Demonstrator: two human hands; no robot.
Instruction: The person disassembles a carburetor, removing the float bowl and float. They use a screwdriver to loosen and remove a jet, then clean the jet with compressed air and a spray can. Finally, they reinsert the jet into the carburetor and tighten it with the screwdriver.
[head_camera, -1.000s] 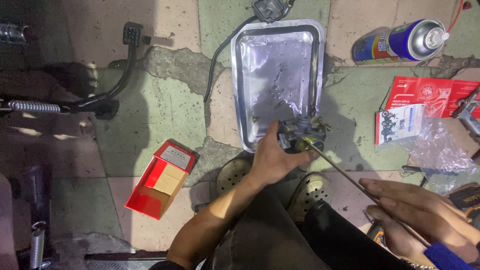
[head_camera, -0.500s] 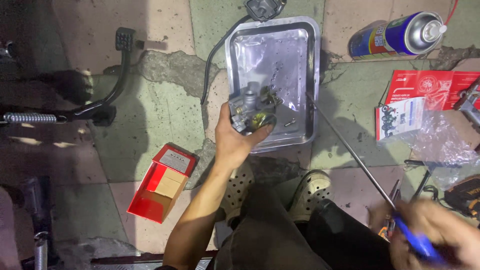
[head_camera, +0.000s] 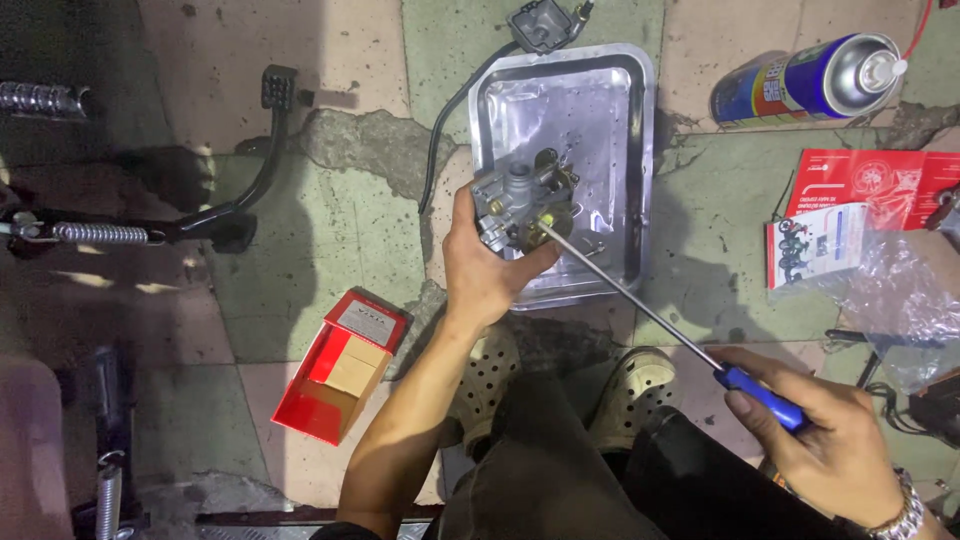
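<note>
Carburetor (head_camera: 525, 200) in left hand (head_camera: 487, 262) grip, over tray (head_camera: 640, 150).

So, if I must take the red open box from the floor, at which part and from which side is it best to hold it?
Grip the red box across its two long side walls, coming straight down from above. It lies flat and open on the floor, apart from the left hand and other things, so both walls look free. The open flap at its upper end would likely bend.

— What is that grey metal engine part (head_camera: 522, 197)?
— It's bumpy, held up over the tray.
— And the screwdriver (head_camera: 655, 310)?
— Long, blue handle, slanted, tip touching the part.
</note>
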